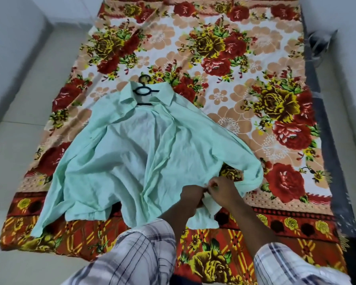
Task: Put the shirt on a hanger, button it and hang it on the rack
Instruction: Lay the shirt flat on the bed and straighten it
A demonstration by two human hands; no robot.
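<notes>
A mint green shirt (pixel 132 157) lies spread on the flowered bed sheet (pixel 245 99), collar away from me, sleeves out to both sides. A black hanger (pixel 145 91) sits inside the collar with its hook poking out above. My left hand (pixel 191 197) and my right hand (pixel 222 191) meet at the shirt's lower front edge. Both pinch the fabric there, fingertips close together. What lies between the fingertips is too small to make out.
The bed fills the middle of the view, with pale floor tiles (pixel 19 124) to the left and a dark mattress edge (pixel 325 124) on the right. A grey object with cables (pixel 321 41) lies on the floor at the upper right.
</notes>
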